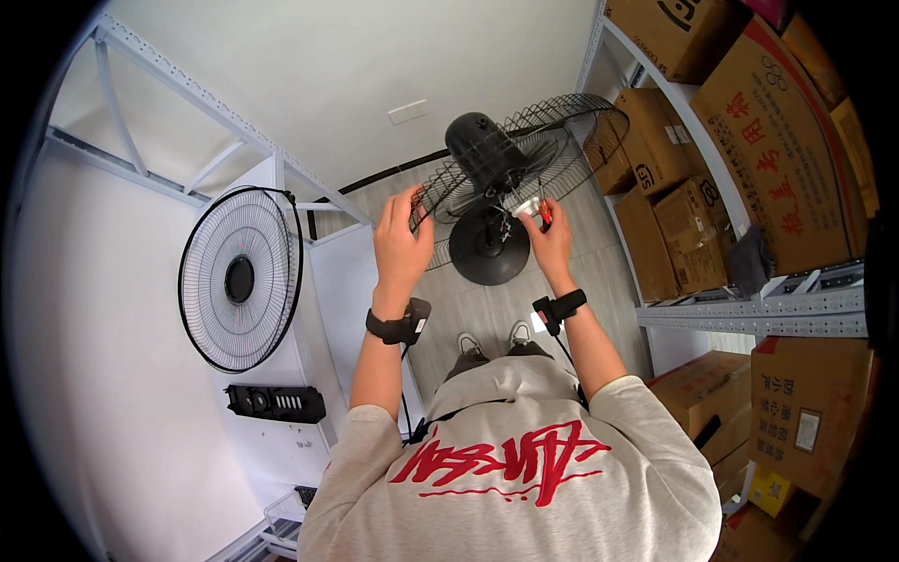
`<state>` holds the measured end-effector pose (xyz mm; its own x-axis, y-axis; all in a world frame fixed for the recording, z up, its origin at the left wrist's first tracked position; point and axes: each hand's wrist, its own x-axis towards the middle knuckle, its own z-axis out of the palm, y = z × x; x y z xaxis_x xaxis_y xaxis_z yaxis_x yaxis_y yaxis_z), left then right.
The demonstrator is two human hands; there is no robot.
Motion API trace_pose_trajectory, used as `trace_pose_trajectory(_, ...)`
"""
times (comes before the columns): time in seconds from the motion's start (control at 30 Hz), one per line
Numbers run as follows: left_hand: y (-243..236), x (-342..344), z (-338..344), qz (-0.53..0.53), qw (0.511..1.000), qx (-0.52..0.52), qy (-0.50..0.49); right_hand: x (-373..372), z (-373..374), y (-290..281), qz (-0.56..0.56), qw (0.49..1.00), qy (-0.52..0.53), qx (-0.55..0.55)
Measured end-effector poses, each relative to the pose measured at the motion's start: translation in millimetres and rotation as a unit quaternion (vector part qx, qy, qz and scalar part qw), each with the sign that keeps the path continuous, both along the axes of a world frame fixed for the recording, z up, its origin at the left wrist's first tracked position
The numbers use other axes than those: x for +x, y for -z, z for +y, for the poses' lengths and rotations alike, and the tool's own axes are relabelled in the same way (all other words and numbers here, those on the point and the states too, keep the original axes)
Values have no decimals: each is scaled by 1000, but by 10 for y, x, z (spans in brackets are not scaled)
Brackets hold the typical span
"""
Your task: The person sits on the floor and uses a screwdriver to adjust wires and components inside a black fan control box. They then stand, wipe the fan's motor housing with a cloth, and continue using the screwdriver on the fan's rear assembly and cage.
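Observation:
A black pedestal fan stands before me, its motor housing (482,150) tilted and its round base (489,258) on the floor. My left hand (403,248) is closed on the near left rim of the fan's wire rear grille (590,117). My right hand (552,244) is closed around a small screwdriver (545,214) with a red and black handle, near the fan's centre. A small whitish round piece (528,207) shows at the right fingertips; whether they touch it I cannot tell. Fan parts partly cover the neck.
On the white shelf top at left lie a round front grille (211,272), a black control panel (276,403) and several small screws (304,443). Metal shelving with cardboard boxes (693,239) stands close on the right, a grey cloth (750,262) hanging there. A wall is behind the fan.

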<state>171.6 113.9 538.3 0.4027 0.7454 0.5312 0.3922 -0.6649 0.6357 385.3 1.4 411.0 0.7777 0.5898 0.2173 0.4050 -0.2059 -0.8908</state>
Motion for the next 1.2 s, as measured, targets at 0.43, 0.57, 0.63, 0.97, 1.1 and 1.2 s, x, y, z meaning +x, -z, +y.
trace_pose_trajectory(0.43, 45, 25, 9, -22, 1000, 6, -3, 133, -16, 219, 67, 998, -9, 0)
trace_pose_trajectory(0.57, 36, -18, 4, -4, 1000, 14, -11, 44, -38, -7, 6, 1000, -28, -9)
trace_pose_trajectory(0.63, 17, 0, -20, 0, 1000, 12, -13, 40, -38, -19, -33, 999, -22, -3)
trace_pose_trajectory(0.97, 20, -4, -33, -2, 1000, 7, -5, 88, -8, 91, -82, 996, -14, 25)
trace_pose_trajectory(1.1, 66, -17, -11, -17, 1000, -12, -2, 52, -13, 64, 12, 999, -19, 30)
trace_pose_trajectory(1.2, 58, -3, -5, -13, 1000, 0, 5, 124, -20, 131, 109, 993, -30, 15)
